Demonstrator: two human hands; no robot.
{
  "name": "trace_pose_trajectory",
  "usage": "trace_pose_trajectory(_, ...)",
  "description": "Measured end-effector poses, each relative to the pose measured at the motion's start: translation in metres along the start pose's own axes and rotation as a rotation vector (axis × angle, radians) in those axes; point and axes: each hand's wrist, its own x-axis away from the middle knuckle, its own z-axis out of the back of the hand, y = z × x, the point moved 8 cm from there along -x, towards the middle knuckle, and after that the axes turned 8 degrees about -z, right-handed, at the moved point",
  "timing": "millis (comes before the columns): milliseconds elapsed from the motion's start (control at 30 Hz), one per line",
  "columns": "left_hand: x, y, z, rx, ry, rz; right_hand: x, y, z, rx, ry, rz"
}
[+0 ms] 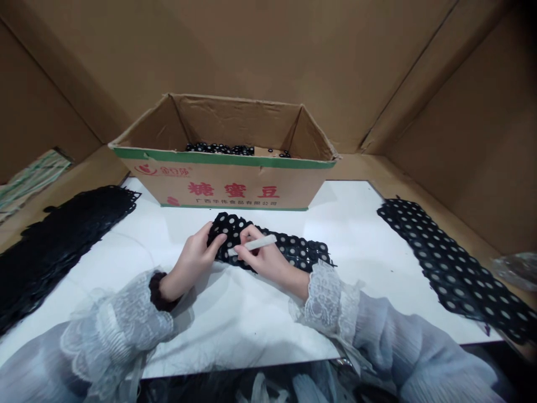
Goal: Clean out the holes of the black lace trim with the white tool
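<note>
A black sheet with rows of pale round discs (pixel 298 250) lies across the middle of the white table. Its left end is held by my left hand (pixel 193 258), thumb on top and the other fingers partly hidden at the edge. My right hand (pixel 267 257) is closed round a white pen-shaped tool (pixel 260 242), slanted so that its lower end meets the sheet close to my left thumb. What the tip does to the discs is too small to make out.
Behind the sheet stands an open cardboard box (pixel 235 179) with similar black pieces (pixel 220 149) inside. A disc-covered black sheet (pixel 448 268) lies at the right, a pile of black sheets (pixel 62 240) at the left. White cloth (pixel 235 319) covers the table's front; cardboard walls (pixel 268 50) enclose it.
</note>
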Motion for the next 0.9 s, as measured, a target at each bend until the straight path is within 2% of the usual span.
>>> trace_pose_trajectory(100, 0.002, 0.001, -0.001, 0.02, 0.01, 0.007, 0.001, -0.004, -0.002, 0.122, 0.035, 0.031)
trace_pose_trajectory(167, 0.0, -0.003, -0.001, 0.012, 0.011, 0.008, 0.001, -0.003, -0.002, 0.122, 0.062, 0.016)
trace_pose_trajectory(333, -0.007, -0.014, 0.0, -0.068, -0.012, -0.008, -0.001, 0.014, 0.01, -0.286, 0.176, -0.124)
trace_pose_trajectory(400, -0.007, -0.015, 0.0, -0.097, -0.027, -0.019, -0.002, 0.017, 0.01, -0.379, 0.166, -0.153)
trace_pose_trajectory(533, -0.006, -0.014, 0.0, -0.135, -0.017, -0.027, -0.005, 0.019, 0.004, -0.335, 0.094, -0.171)
trace_pose_trajectory(900, -0.006, -0.017, -0.001, -0.058, -0.016, -0.007, -0.01, 0.03, 0.004, -0.414, 0.101, -0.232)
